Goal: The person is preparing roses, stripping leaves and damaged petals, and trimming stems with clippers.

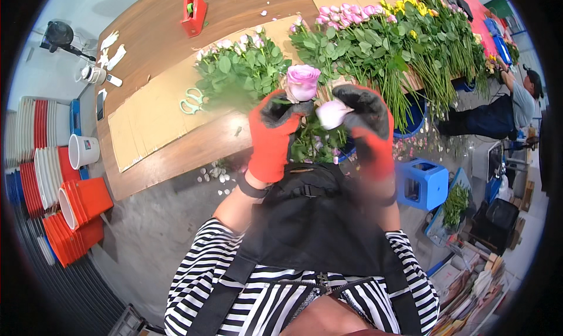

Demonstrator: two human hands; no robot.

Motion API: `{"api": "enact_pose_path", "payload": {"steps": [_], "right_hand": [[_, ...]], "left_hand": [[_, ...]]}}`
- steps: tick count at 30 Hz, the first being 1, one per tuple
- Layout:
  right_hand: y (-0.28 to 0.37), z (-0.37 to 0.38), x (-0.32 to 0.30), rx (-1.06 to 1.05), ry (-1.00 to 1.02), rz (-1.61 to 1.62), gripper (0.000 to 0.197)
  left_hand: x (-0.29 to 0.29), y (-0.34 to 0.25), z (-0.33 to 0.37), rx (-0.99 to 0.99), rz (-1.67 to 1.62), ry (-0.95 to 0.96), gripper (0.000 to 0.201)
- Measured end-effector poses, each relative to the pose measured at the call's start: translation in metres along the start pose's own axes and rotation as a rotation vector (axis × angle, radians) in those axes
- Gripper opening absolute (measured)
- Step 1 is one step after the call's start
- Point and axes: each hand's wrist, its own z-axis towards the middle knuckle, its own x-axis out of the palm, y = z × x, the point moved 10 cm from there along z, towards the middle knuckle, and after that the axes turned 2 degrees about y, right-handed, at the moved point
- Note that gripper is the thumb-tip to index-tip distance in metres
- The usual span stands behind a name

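Note:
My left hand (273, 131), in a red glove with a dark grey coated palm, is closed just below the head of a pink rose (303, 81). The bloom stands upright, and the fingers hide the upper stem. Right beside it, my right hand (372, 125), gloved alike and slightly blurred, pinches a pale pink petal (332, 115) that is apart from the bloom. Green leaves (314, 145) show below and between the hands. Beyond my left hand, a bunch of pale pink roses (243, 63) lies on the table, near light-green-handled scissors (192, 101).
Cardboard (149, 122) covers part of the wooden table (141, 54). A red tape dispenser (193, 14) stands farther back. Many pink and yellow roses (375, 40) lie along the right. A blue stool (421, 183) and fallen petals are on the floor; another person (498, 110) is at far right.

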Motion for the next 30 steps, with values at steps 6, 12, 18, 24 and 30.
{"api": "enact_pose_path", "payload": {"steps": [6,12,18,24,30], "right_hand": [[0.055,0.0,0.047,-0.324,0.005,-0.775,0.04],[0.05,-0.005,0.056,-0.398,-0.083,-0.853,0.032],[-0.018,0.015,0.029,0.063,-0.041,0.232,0.018],[0.041,0.004,0.037,-0.145,-0.059,-0.439,0.031],[0.077,-0.004,0.082,-0.562,0.011,-1.072,0.037]], "left_hand": [[0.006,-0.022,-0.008,0.212,0.187,-0.058,0.031],[0.01,-0.029,-0.012,0.156,0.25,-0.046,0.025],[0.017,-0.007,-0.006,-0.095,-0.291,0.063,0.027],[0.002,-0.04,-0.009,0.214,0.191,-0.092,0.022],[0.009,-0.058,-0.022,0.489,0.422,-0.154,0.03]]}}
